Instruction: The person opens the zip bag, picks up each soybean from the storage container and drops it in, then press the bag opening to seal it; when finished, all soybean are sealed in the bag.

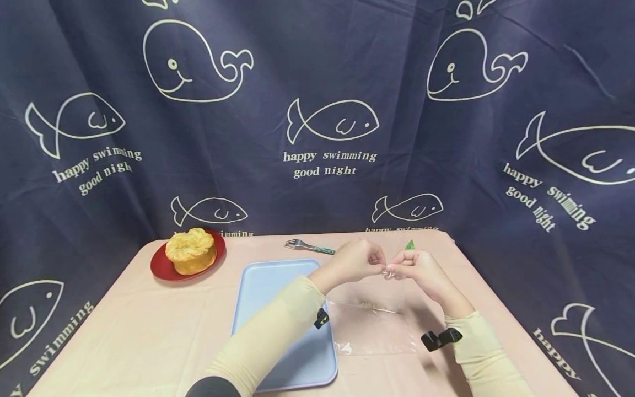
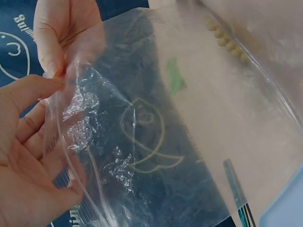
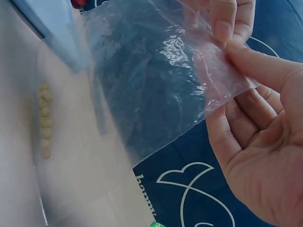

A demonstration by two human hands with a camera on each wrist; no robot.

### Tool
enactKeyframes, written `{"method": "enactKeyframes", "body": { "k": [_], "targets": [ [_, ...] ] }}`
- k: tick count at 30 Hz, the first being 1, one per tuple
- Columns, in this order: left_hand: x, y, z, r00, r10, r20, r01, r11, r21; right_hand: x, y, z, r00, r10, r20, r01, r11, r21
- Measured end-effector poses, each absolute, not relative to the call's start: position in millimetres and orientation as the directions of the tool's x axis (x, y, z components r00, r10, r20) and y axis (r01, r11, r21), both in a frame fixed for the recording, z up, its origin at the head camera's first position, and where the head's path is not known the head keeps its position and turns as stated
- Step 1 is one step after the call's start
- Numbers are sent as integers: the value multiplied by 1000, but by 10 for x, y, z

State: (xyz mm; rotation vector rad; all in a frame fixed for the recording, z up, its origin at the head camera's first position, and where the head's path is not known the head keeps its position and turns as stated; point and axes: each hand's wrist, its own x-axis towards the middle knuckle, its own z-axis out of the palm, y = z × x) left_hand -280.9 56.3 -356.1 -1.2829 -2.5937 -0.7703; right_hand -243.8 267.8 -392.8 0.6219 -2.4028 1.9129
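Observation:
A clear zip bag point(image 2: 156, 142) hangs from both hands, with small yellowish round balls point(image 3: 45, 118) lying in a row along a crease low in it. Up at its mouth, my left hand point(image 1: 354, 259) pinches the plastic between thumb and fingers. Fingertip to fingertip with it, my right hand point(image 1: 421, 270) pinches the same edge. Two ridged seal lines run beside the left fingers in the left wrist view. Glossy, wrinkled plastic shows near the fingertips, and the table is visible through the film.
A light blue tray point(image 1: 285, 270) lies under the left forearm. Behind it is a fork point(image 1: 302, 245) with a patterned handle. A red plate point(image 1: 161, 266) at the far left bears a golden round bread point(image 1: 190, 253). Something green and pointed point(image 1: 410, 245) shows behind the right hand.

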Motion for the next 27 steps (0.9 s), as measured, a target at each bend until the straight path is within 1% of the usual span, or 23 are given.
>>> {"method": "enactKeyframes", "body": {
  "k": [4, 11, 15, 18, 23, 27],
  "targets": [
    [-2787, 569, -3575, -611, 697, 375, 791, 522, 320, -2425, 2669, -3934, -920, -293, 262, -321, 175, -931],
    [-2794, 539, -3617, -572, 688, 446, 820, 497, 284, -2414, 2656, -3955, -930, -243, 275, -326, 199, -924],
    [-2813, 460, -3678, -545, 680, 490, 835, 497, 237, -2407, 2669, -3967, -937, -222, 271, -319, 220, -922],
    [-2820, 383, -3711, -537, 665, 519, 836, 502, 222, -2403, 2692, -3976, -937, -215, 275, -321, 218, -922],
    [-2805, 242, -3721, -556, 639, 531, 825, 505, 256, -2399, 2724, -3985, -940, -206, 273, -315, 213, -925],
    [-2784, 125, -3717, -612, 619, 492, 789, 520, 326, -2381, 2738, -3975, -939, -208, 274, -318, 227, -920]
  ]
}}
